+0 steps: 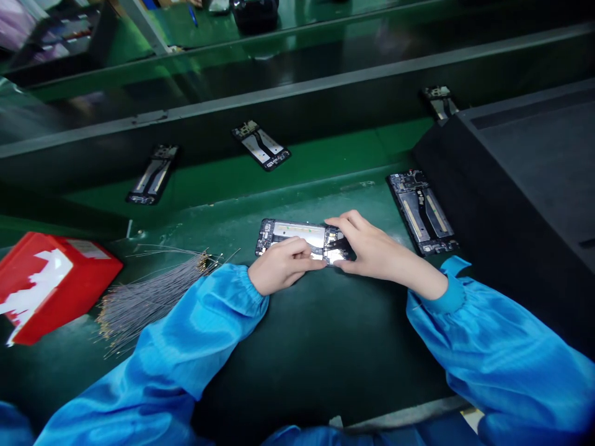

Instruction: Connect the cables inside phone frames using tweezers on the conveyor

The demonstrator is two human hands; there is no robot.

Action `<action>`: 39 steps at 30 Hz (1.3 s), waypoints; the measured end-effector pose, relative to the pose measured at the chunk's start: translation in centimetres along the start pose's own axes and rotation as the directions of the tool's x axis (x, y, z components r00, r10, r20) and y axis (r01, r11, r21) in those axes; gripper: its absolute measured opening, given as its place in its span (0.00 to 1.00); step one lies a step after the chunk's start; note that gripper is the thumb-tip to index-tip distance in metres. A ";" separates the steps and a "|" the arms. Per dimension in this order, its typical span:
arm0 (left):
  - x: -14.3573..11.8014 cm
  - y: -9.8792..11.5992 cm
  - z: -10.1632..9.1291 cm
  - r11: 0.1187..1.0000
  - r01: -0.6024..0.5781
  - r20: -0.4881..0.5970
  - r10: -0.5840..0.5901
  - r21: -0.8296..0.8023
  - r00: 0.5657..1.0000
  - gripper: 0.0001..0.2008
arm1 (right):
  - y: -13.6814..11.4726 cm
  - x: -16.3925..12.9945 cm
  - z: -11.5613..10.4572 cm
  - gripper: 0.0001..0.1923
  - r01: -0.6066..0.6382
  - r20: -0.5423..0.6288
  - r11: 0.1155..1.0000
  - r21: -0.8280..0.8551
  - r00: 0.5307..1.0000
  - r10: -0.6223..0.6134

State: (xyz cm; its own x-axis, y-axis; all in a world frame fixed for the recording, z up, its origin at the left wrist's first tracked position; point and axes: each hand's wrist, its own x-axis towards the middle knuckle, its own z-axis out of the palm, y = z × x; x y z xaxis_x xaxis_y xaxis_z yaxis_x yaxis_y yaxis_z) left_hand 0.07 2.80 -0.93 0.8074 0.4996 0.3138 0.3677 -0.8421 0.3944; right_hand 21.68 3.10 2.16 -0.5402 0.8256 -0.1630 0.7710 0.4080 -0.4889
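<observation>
While the flat rectangular phone frame point(297, 240) lies on matte green, both hands point(283, 263) point(372, 248) pinch it.

Both arms are covered in loose, bright blue smock sleeves of smooth, faintly shiny fabric, creased along their length. Each sleeve gathers into an elasticated cuff at the wrist. The left hand point(281, 265) and the right hand point(372, 251) are bare, with no gloves or rings showing.

Electronics assembly line in a factory: green conveyor belt point(297, 164) carrying 3 opened phone frames point(261, 144), dark anti-static worktop point(325, 347), bundle of thin wires point(153, 294), red parts bin point(51, 282), blue cleanroom sleeves point(195, 334).
</observation>
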 end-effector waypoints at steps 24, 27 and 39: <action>-0.1 0.1 -0.1 0.975 0.104 0.010 -0.104 -0.195 0.995 0.11 | -0.5 1.2 0.5 0.33 -0.078 -0.022 0.981 -0.175 0.997 0.076; 0.1 0.2 -0.1 0.968 0.103 0.007 -0.104 -0.230 0.995 0.11 | -0.3 1.4 0.5 0.34 -0.071 -0.014 0.982 -0.175 0.997 0.069; 0.0 0.2 0.0 0.969 0.112 0.032 -0.108 -0.222 0.994 0.11 | -2.1 2.4 -0.2 0.36 -0.081 0.029 0.932 -0.352 0.995 0.097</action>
State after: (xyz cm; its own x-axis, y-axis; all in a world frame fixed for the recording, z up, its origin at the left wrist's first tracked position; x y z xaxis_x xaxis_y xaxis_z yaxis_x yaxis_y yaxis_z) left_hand 0.10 2.65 -0.84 0.7774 0.5806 0.2421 0.3443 -0.7148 0.6087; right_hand 18.83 4.28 2.97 -0.4722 0.8496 -0.2349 0.8814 0.4509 -0.1408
